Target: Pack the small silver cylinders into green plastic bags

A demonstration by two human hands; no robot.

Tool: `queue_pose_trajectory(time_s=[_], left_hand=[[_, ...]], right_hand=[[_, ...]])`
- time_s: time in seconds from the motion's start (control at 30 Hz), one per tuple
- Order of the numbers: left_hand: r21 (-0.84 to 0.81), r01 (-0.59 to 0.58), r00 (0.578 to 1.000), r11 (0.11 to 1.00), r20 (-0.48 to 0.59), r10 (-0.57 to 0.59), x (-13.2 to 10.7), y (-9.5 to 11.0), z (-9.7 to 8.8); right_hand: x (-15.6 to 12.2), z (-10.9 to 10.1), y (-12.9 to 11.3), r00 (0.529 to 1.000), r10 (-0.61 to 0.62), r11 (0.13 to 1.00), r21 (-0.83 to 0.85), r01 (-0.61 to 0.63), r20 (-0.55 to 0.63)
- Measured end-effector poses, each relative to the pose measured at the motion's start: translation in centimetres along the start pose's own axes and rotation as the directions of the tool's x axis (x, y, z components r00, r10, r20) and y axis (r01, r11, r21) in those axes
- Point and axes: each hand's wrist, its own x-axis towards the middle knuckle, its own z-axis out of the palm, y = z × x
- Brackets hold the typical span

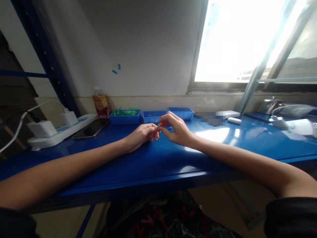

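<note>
A dark phone (91, 129) lies just beside a white power strip (66, 131), near a labelled bottle (100, 104) by the wall (153, 49).

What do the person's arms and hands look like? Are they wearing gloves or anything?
No gloves! The left hand and right hand are bare, with slim fingers, and I can see no watch or bracelet. The forearms are bare too. Higher up, the left sleeve and right sleeve are black or very dark, with no markings I can see.
</note>
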Motion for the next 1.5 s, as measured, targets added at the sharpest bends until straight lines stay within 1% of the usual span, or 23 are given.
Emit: queue_pose_trajectory(time_s=[0.1, 0.2, 0.33, 0.5, 0.57, 0.6, 0.63, 0.67, 0.7, 0.73, 0.77, 0.8, 0.83, 0.87, 0.93, 1.0, 1.1, 1.2, 1.3, 1.37, 1.43, 1.5], left_hand=[[0.006, -0.011, 0.999, 1.000, -0.032, 0.012, 0.1, -0.1, 0.0], [0.054, -0.032, 0.998, 0.998, -0.048, 0.034, 0.1, -0.2, 0.0], [0.183, -0.072, 0.994, 0.981, -0.062, 0.085, 0.0, -0.2, 0.0], [0.299, -0.075, 0.992, 0.951, -0.076, 0.102, 0.0, 0.0, 0.1], [0.395, -0.088, 0.986, 0.914, -0.096, 0.137, -0.1, 0.0, 0.0], [0.484, -0.112, 0.977, 0.868, -0.104, 0.185, -0.2, 0.0, -0.2], [0.596, -0.147, 0.962, 0.789, -0.101, 0.255, -0.3, -0.1, -0.3], [0.710, -0.185, 0.938, 0.679, -0.078, 0.337, -0.4, -0.1, -0.5], [0.805, -0.219, 0.910, 0.551, -0.036, 0.414, -0.5, -0.2, -0.6], [0.870, -0.244, 0.881, 0.429, 0.014, 0.473, -0.6, -0.2, -0.8], [0.907, -0.261, 0.858, 0.331, 0.061, 0.510, -0.6, -0.3, -0.8], [0.925, -0.272, 0.842, 0.266, 0.095, 0.532, -0.7, -0.3, -0.9], [0.933, -0.276, 0.833, 0.229, 0.113, 0.542, -0.7, -0.4, -0.9], [0.938, -0.275, 0.830, 0.211, 0.121, 0.545, -0.7, -0.5, -0.9], [0.942, -0.265, 0.834, 0.204, 0.118, 0.539, -0.7, -0.5, -0.8], [0.941, -0.252, 0.846, 0.227, 0.101, 0.523, -0.6, -0.6, -0.8], [0.927, -0.225, 0.870, 0.301, 0.051, 0.491, -0.6, -0.5, -0.8], [0.901, -0.207, 0.897, 0.382, 0.019, 0.441, -0.6, -0.3, -0.8], [0.877, -0.225, 0.915, 0.424, 0.041, 0.402, -0.8, 0.0, -0.6], [0.867, -0.238, 0.921, 0.438, 0.058, 0.385, -0.8, 0.1, -0.5], [0.854, -0.237, 0.930, 0.464, 0.061, 0.363, -0.8, 0.2, -0.5], [0.836, -0.234, 0.938, 0.496, 0.061, 0.341, -0.8, 0.2, -0.6]], right_hand=[[0.0, -0.3, 0.2, 0.997, -0.044, 0.998, -0.030, 0.046, 0.068], [0.0, -0.3, 0.5, 0.993, -0.048, 0.996, -0.075, 0.057, 0.111], [-0.1, -0.4, 0.8, 0.987, -0.027, 0.991, -0.125, 0.047, 0.158], [0.0, -0.6, 0.9, 0.982, 0.016, 0.988, -0.154, 0.013, 0.187], [0.0, -0.5, 0.8, 0.982, 0.051, 0.986, -0.165, -0.021, 0.180], [0.0, -0.5, 0.8, 0.982, 0.070, 0.985, -0.167, -0.041, 0.174], [0.0, -0.4, 0.8, 0.982, 0.088, 0.984, -0.166, -0.060, 0.169], [0.0, -0.3, 0.8, 0.980, 0.105, 0.984, -0.161, -0.078, 0.167], [-0.1, -0.2, 0.8, 0.979, 0.118, 0.984, -0.154, -0.093, 0.167], [-0.1, -0.2, 0.8, 0.978, 0.128, 0.984, -0.145, -0.104, 0.168], [-0.1, -0.1, 0.8, 0.976, 0.134, 0.984, -0.136, -0.111, 0.170], [-0.1, 0.0, 0.8, 0.976, 0.135, 0.985, -0.129, -0.114, 0.172], [-0.1, 0.0, 0.8, 0.976, 0.134, 0.986, -0.123, -0.113, 0.174], [-0.2, 0.0, 0.8, 0.975, 0.132, 0.986, -0.121, -0.111, 0.176], [-0.2, 0.0, 0.8, 0.975, 0.127, 0.987, -0.125, -0.104, 0.185], [-0.3, 0.0, 0.9, 0.973, 0.120, 0.986, -0.134, -0.095, 0.197], [-0.4, 0.0, 1.0, 0.971, 0.108, 0.985, -0.152, -0.077, 0.211], [-0.5, -0.2, 1.0, 0.974, 0.047, 0.982, -0.187, -0.006, 0.220], [-0.4, -0.5, 1.0, 0.966, -0.063, 0.964, -0.237, 0.123, 0.249], [-0.3, -0.6, 1.1, 0.956, -0.107, 0.948, -0.263, 0.181, 0.272], [-0.2, -0.5, 1.2, 0.952, -0.111, 0.942, -0.276, 0.193, 0.286], [-0.1, -0.4, 1.5, 0.955, -0.091, 0.942, -0.287, 0.174, 0.281]])
